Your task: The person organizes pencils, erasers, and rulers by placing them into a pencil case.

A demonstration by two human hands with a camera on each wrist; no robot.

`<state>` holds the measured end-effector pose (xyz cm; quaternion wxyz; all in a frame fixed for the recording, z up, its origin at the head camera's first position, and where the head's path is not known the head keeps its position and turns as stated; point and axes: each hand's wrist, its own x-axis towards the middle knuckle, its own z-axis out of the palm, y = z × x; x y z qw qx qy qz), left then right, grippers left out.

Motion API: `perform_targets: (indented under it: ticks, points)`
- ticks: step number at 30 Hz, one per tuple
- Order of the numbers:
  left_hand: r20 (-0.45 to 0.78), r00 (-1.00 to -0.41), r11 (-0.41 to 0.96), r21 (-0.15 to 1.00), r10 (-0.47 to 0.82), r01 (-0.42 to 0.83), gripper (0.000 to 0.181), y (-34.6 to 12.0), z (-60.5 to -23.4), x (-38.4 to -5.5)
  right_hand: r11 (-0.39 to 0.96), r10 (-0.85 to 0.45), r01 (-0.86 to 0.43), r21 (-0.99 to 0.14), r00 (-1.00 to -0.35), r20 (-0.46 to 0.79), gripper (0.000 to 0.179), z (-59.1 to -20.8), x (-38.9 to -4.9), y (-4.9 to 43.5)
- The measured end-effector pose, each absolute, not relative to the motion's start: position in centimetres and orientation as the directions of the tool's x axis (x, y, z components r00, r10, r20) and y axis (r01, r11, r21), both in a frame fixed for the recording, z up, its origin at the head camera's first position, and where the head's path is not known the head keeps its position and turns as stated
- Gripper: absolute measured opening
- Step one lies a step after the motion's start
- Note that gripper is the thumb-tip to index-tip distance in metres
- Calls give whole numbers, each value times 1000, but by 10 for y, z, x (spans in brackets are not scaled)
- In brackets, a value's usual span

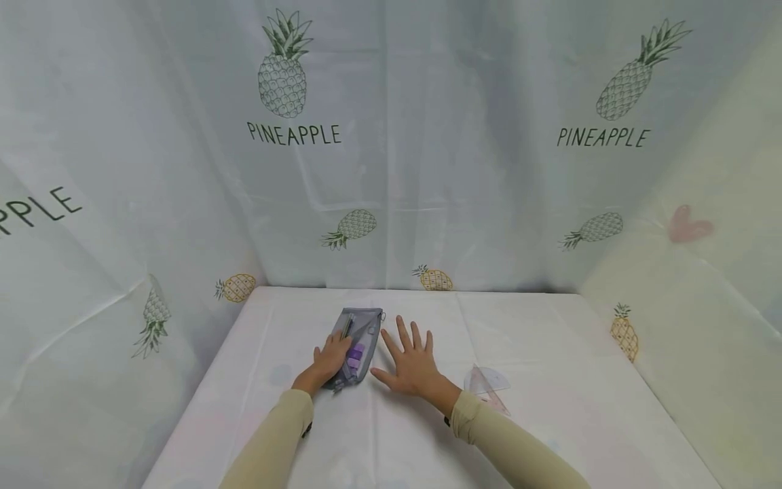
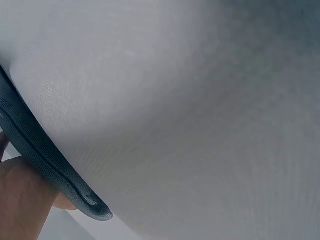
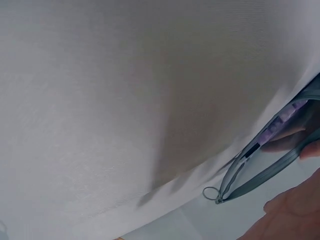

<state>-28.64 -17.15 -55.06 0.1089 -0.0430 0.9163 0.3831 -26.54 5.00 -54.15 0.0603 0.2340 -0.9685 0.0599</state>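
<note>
A grey see-through zip pencil case (image 1: pixel 370 333) is on the white-covered table, left of centre. Inside it show a purple item (image 1: pixel 356 354) and slim pens (image 1: pixel 347 326). My left hand (image 1: pixel 332 356) grips the case along its left side; the left wrist view has the dark zip edge (image 2: pixel 55 160) against that hand (image 2: pixel 22 195). To the right of the case, my right hand (image 1: pixel 415 370) is spread with fingers apart, holding nothing. In the right wrist view the case's zip (image 3: pixel 280 165) ends in a small ring (image 3: pixel 210 193), and fingers appear through the clear side.
Right of the right forearm lie a clear half-round protractor (image 1: pixel 493 377) and a pinkish set square (image 1: pixel 492 395), overlapping. Pineapple-printed curtains (image 1: pixel 427 170) enclose the table (image 1: pixel 550 353) at the back and both sides.
</note>
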Motion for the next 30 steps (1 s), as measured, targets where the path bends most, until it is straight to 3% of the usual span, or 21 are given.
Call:
perform_targets:
  ticks: [14,30]
  points:
    - [-235,-972,705,693,22,-152,67,-173,-552,-288,896,-394,-422,-137,-899,192,84,-540,-251,81]
    - [-227,-973,706,696,44,-130,64,-175,-551,-287,925,-280,-308,-222,-948,149,79,-537,-239,172]
